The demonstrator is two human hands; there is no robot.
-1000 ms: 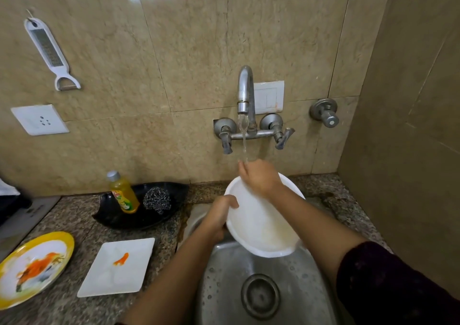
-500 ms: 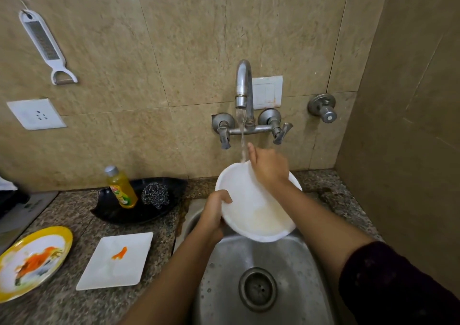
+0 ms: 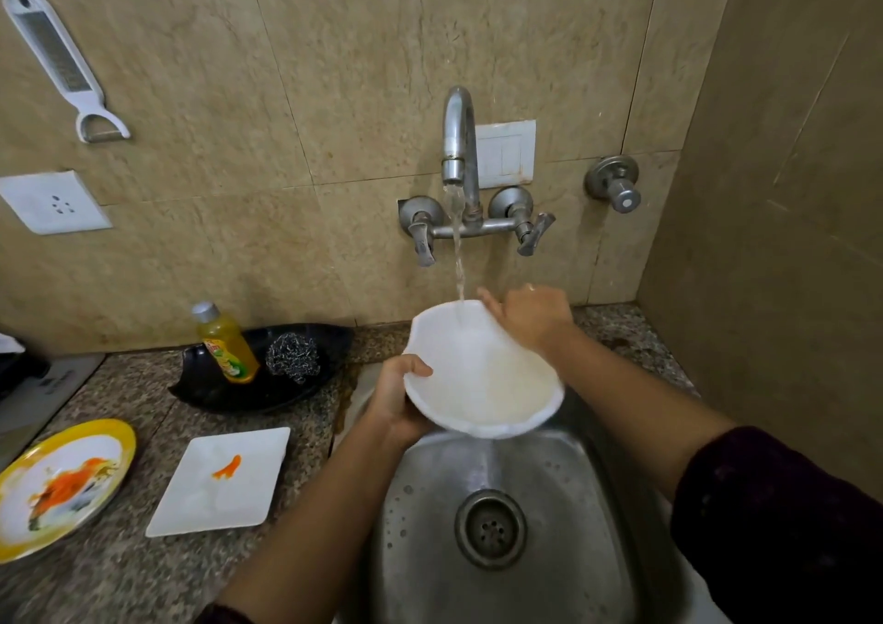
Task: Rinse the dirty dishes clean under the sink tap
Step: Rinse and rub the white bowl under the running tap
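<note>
A white bowl (image 3: 482, 384) is held tilted over the steel sink (image 3: 564, 528), under water running from the wall tap (image 3: 458, 145). My left hand (image 3: 396, 399) grips the bowl's left rim, thumb over the edge. My right hand (image 3: 530, 313) lies on the bowl's far right rim, with its fingers reaching inside near the stream. On the counter to the left lie a white square plate (image 3: 220, 485) with an orange smear and a yellow-rimmed round plate (image 3: 57, 485) with orange residue.
A black tray (image 3: 224, 394) behind the plates holds a yellow dish-soap bottle (image 3: 224, 344) and a steel scrubber (image 3: 292, 353). A peeler (image 3: 62, 64) hangs on the tiled wall above a socket (image 3: 52, 200). A side wall stands close on the right.
The bowl has risen toward the tap and tipped more upright. My right hand has slid from the middle of the bowl to its far right rim. My left hand keeps its hold.
</note>
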